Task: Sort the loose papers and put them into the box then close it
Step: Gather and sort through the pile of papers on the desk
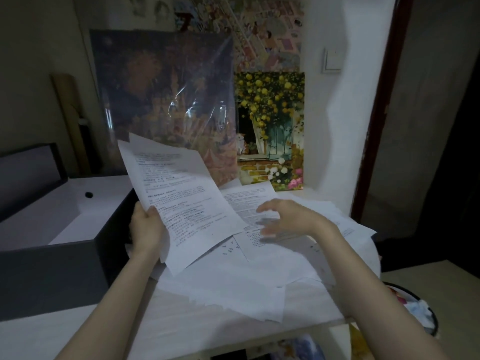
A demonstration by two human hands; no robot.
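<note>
The loose papers (233,271) are thin matt white paper with printed text. The box (52,276) looks like matt dark card, white inside. Glossy, crinkled clear plastic film wraps the dark painting (161,100).

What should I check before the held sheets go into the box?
1. Left hand grips the held stack of sheets by its lower left edge: ok.
2. Right hand free, fingers spread over the loose papers and holding nothing: ok.
3. Box open, with its pale inside showing: ok.
4. Held sheets squared up: not ok, their edges fan out at the top.
5. All papers gathered: not ok, many still lie scattered on the table.
6. Lid within reach: cannot tell, the dark panel behind the box may be the lid.
</note>
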